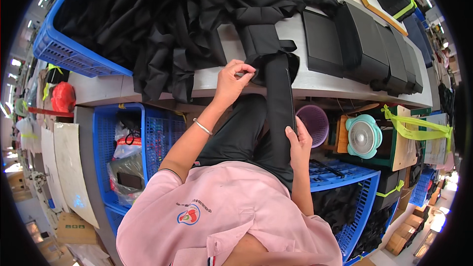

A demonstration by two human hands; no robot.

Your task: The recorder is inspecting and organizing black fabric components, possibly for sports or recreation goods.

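My left hand (234, 80) pinches the top end of a long black fabric piece (277, 101) at the edge of the grey table (315, 83). The piece hangs from the table edge down over my lap. My right hand (298, 144) grips its right edge lower down, fingers wrapped around it. Just above my left hand lies a black strapped piece (263, 39), at the foot of a big heap of black fabric pieces (162, 15). A thin bracelet sits on my left wrist.
The heap spills out of a blue crate (59, 49) on the table's left. Black finished pieces (364, 44) stand in a row at the right. Under the table are a purple basket (315, 123), a teal fan (363, 136) and more blue crates (106, 143).
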